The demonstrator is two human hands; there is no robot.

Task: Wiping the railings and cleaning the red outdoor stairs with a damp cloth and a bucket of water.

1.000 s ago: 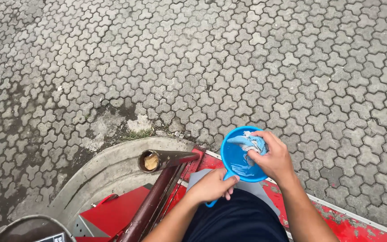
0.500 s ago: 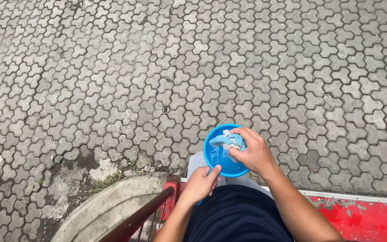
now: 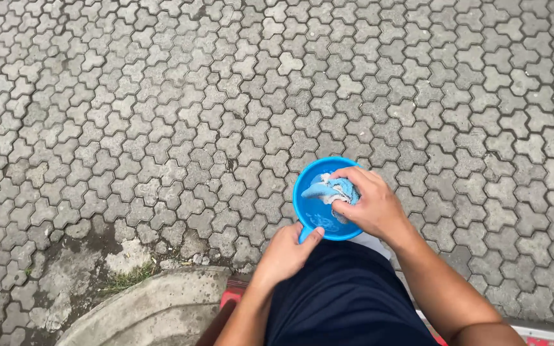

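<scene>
light: even, soft daylight | shadows: faint, none hard | glare: none | focus: sharp | edges: slightly bowed

A cloth [image 3: 333,189] lies in a dipper [image 3: 312,214] above paving [image 3: 161,96], a curb [image 3: 155,304] at lower left.

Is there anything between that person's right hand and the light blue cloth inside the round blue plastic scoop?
No. The right hand already grips the light blue cloth inside the round blue plastic scoop, whose handle the left hand holds.
</scene>
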